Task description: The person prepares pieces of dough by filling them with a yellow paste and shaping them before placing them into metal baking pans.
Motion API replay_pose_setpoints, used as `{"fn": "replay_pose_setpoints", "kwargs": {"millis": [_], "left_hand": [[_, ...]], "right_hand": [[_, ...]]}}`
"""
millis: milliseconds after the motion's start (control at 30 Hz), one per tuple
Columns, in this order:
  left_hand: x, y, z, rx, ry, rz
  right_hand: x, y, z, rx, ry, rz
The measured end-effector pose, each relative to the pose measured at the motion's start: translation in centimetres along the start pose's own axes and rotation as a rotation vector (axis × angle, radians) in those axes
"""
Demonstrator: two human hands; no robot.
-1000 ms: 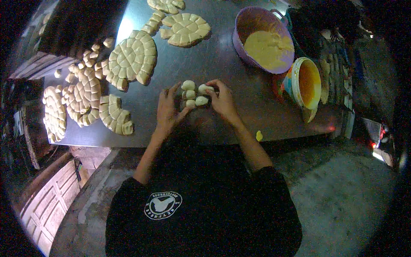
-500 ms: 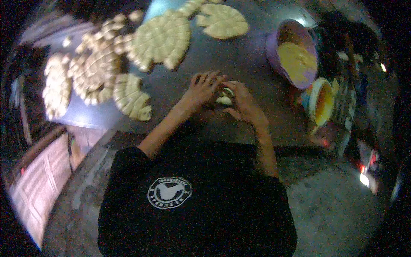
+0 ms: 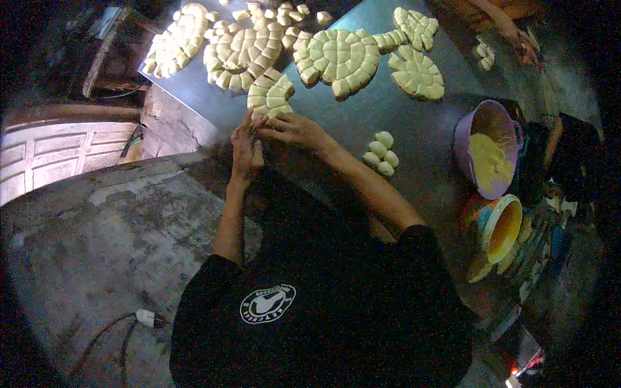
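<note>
My left hand (image 3: pixel 246 150) and my right hand (image 3: pixel 294 132) meet at the near end of a curved strip of pale dough (image 3: pixel 270 92) scored into blocks. Both hands' fingers are closed together at that end, partly hiding the dough between them. Right of my right forearm, several small round dough balls (image 3: pixel 381 155) sit in a tight cluster on the dark tabletop (image 3: pixel 349 123). Beyond the strip lie a large round dough slab (image 3: pixel 339 59) cut into segments and another cut slab (image 3: pixel 244 52).
At the right stand a purple tub (image 3: pixel 462 139) with yellowish contents and a white-rimmed bucket (image 3: pixel 490 223), yellow-orange inside. More cut dough (image 3: pixel 176 42) lies at the far left. Another person's arm (image 3: pixel 504 26) reaches in at the far right. A plug on a cable (image 3: pixel 147 317) shows at lower left.
My hands have left the dough balls, which they were cupped around, and moved left to the curved dough strip. The view has swung left, and the ball cluster is now uncovered.
</note>
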State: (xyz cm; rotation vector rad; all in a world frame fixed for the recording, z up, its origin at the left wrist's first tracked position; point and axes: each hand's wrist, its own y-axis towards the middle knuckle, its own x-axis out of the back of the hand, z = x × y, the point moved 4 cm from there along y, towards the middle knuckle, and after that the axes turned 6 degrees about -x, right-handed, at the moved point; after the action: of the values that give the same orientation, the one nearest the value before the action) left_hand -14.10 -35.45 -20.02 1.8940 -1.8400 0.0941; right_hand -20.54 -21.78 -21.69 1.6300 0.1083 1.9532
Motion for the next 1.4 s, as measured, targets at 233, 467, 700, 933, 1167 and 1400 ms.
{"fn": "replay_pose_setpoints", "kwargs": {"millis": [233, 467, 700, 933, 1167, 1400], "left_hand": [[-3.1, 0.6, -0.8, 0.303, 0.574, 0.193], [-10.6, 0.1, -15.9, -0.039, -0.005, 0.058], [-21.7, -3.8, -29.7, -0.036, -0.461, 0.218], [-25.4, -3.1, -35.1, -1.065, -0.667, 0.328], [-32.4, -3.2, -30.4, -0.296, -1.371, 0.402], [-33.5, -0.7, -28.4, 0.111, -0.908, 0.698]], "right_hand": [[0.6, -4.6, 0.1, -0.608, 0.989, -0.204], [19.2, -17.3, 8.8, -0.799, 1.085, -0.716], [30.6, -26.1, 14.4, -0.979, 0.729, -1.126], [29.8, -29.5, 16.5, -0.905, 1.438, -1.344], [33.9, -26.3, 15.4, -1.032, 1.114, -1.367], [38.5, -35.7, 9.4, -1.446, 0.545, -1.11]]}}
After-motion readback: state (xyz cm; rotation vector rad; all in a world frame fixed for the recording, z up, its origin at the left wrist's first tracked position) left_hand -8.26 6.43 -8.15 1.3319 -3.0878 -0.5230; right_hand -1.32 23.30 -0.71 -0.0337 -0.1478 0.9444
